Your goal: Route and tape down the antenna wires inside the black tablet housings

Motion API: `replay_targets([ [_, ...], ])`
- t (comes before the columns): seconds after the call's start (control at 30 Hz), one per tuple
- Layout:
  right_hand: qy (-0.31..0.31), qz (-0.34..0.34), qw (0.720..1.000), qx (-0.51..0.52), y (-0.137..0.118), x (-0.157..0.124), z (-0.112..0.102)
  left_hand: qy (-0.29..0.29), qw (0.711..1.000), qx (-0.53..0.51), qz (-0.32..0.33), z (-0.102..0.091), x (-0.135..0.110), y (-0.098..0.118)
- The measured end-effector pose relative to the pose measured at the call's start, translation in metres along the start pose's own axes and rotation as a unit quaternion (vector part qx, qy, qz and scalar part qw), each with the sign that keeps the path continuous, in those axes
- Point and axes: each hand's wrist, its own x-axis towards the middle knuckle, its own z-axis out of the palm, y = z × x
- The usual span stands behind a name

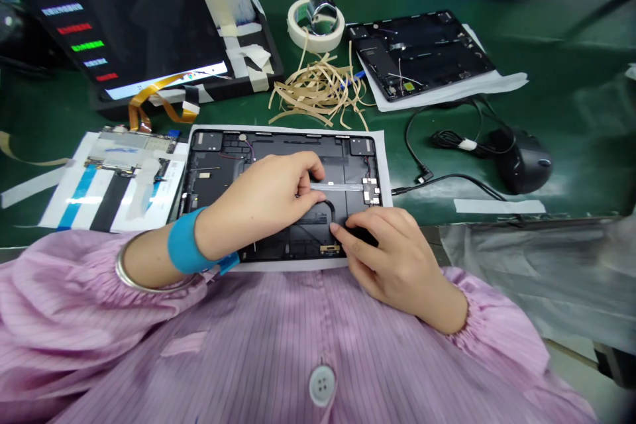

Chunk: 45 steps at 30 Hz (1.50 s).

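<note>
An opened black tablet shell (278, 152) lies on a white sheet at the table's near edge, its inner parts and thin wires showing. My left hand (268, 202) rests on its middle, fingers curled, with the fingertips pressed on a thin pale strip (330, 184) that runs across the shell. A blue band and a metal bangle sit on that wrist. My right hand (392, 258) lies at the shell's lower right, fingers together and pressed down on the black surface. What lies under those fingertips is hidden.
A circuit board with flex cables (124, 165) lies on paper to the left. Behind stand a taped-up screen (134, 20), a tape roll (315, 23), a heap of tan strips (318, 89) and a second open shell (422, 53). A mouse (527, 159) and cable lie right.
</note>
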Motion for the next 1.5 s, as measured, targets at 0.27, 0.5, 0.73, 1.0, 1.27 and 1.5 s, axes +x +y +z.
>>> replay_targets([
  [0.27,0.014,0.015,0.998,-0.062,0.001,0.007,0.003,-0.006,0.999,0.033,-0.003,0.003,0.001,0.002],
  [0.5,0.021,0.025,0.995,-0.093,-0.002,0.012,0.004,-0.01,0.997,0.075,0.011,0.006,0.003,0.005],
  [0.73,0.007,0.03,0.992,-0.12,-0.004,0.016,0.005,-0.015,0.997,0.076,0.005,0.0,-0.002,0.005],
  [1.0,0.011,0.026,0.993,-0.114,-0.002,0.015,0.006,-0.043,0.998,-0.022,-0.042,-0.017,-0.013,-0.009],
  [1.27,-0.011,0.039,0.993,-0.11,-0.003,0.015,0.006,-0.03,0.997,-0.038,-0.057,-0.012,-0.016,-0.017],
  [1.5,-0.024,0.049,0.993,-0.105,-0.004,0.016,0.004,-0.027,0.998,-0.031,-0.048,-0.012,-0.015,-0.017],
])
